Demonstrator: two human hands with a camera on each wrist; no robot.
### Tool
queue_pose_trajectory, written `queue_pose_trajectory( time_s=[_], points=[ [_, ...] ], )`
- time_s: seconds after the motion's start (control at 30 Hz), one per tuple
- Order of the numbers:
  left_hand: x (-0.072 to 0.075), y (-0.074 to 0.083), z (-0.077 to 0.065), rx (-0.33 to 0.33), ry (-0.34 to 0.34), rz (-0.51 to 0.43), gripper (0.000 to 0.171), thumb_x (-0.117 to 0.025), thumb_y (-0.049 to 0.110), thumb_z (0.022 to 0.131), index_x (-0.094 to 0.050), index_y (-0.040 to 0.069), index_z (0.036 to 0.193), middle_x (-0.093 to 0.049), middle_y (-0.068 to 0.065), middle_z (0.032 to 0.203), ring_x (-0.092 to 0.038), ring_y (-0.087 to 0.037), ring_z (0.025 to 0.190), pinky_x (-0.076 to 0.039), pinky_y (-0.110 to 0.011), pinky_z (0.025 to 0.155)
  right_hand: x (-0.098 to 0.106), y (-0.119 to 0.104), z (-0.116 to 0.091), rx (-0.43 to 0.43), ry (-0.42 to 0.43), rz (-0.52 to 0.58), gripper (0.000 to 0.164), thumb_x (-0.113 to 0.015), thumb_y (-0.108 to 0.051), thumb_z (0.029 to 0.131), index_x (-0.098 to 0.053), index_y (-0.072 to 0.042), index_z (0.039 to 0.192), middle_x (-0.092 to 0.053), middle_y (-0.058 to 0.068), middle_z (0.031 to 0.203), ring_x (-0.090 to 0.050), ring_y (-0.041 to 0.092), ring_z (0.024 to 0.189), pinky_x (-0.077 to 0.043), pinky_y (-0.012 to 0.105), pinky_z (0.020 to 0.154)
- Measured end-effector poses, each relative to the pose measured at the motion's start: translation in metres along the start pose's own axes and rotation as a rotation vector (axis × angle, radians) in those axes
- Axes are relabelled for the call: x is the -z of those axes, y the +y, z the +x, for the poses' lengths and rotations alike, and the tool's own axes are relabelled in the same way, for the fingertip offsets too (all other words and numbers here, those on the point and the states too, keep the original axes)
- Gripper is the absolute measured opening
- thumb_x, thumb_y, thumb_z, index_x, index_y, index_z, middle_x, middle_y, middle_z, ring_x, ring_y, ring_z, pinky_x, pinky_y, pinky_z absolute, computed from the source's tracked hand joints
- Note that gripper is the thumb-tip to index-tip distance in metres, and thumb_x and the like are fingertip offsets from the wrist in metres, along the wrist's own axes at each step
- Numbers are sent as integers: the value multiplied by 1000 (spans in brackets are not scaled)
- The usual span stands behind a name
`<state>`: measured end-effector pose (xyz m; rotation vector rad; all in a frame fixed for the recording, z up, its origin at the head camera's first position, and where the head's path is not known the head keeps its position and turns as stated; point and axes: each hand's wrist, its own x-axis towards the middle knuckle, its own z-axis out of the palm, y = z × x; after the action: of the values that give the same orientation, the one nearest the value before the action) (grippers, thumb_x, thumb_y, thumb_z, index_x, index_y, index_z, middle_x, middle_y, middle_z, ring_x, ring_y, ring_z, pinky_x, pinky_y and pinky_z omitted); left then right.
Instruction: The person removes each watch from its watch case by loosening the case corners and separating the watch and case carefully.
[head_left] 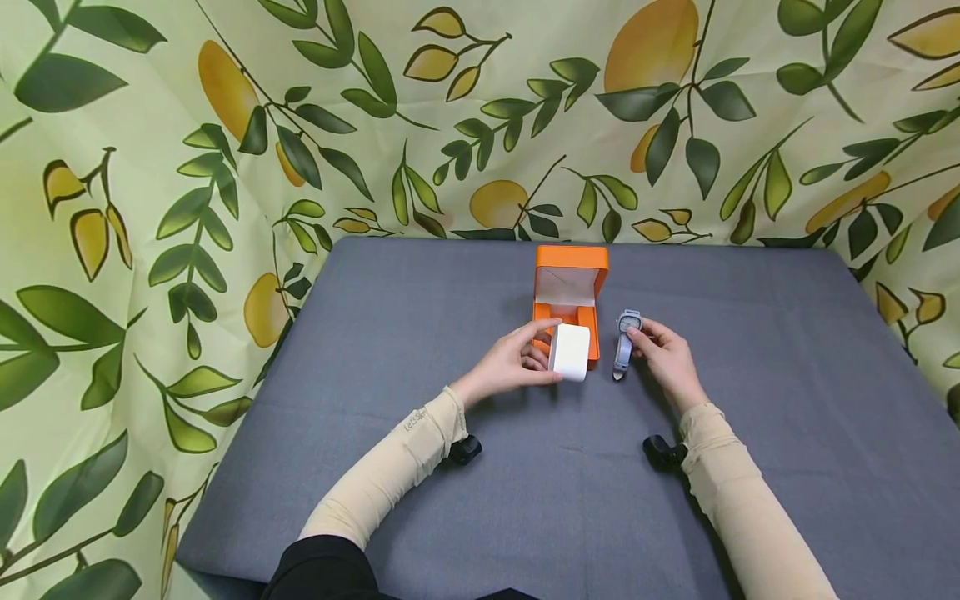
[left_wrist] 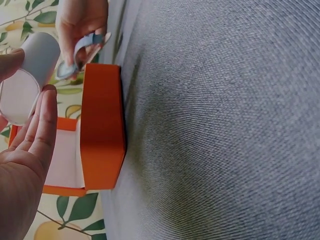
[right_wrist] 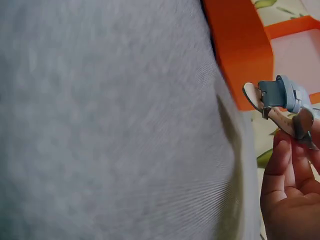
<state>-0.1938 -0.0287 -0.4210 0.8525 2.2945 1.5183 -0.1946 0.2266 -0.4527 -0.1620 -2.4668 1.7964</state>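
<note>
My left hand (head_left: pixel 521 357) holds a white watch cushion (head_left: pixel 570 352) between thumb and fingers, in front of an orange watch box (head_left: pixel 572 254). The left wrist view shows the cushion (left_wrist: pixel 41 52) as a rounded roll with a flat pale end. The box stands with its lid raised, showing a white lining; the cushion hides part of its lower half. To the right of the box, my right hand (head_left: pixel 667 358) pinches a light blue wristwatch (head_left: pixel 628 325) near its dial. In the right wrist view the buckled strap (right_wrist: pixel 272 95) forms a loop.
Grey-blue cloth covers the table (head_left: pixel 420 300). A leaf-and-lemon patterned curtain (head_left: pixel 450 108) hangs behind it and along the left side. A black wrist device (head_left: pixel 467 450) sits under the left sleeve and another black device (head_left: pixel 663 452) by the right one.
</note>
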Motion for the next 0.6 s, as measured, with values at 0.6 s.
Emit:
queue_pose_trajectory(
  time_s=[0.6],
  points=[
    [0,-5,0,17,-15,33,76,-74,21,69,-33,22,132,-50,-7,104,-60,-6,72,-50,-18,68,1,12,16,-31,-16,-180,37,-55,-23,85,-44,-7,117,-55,1,87,-49,-5,62,-45,14,58]
  ],
)
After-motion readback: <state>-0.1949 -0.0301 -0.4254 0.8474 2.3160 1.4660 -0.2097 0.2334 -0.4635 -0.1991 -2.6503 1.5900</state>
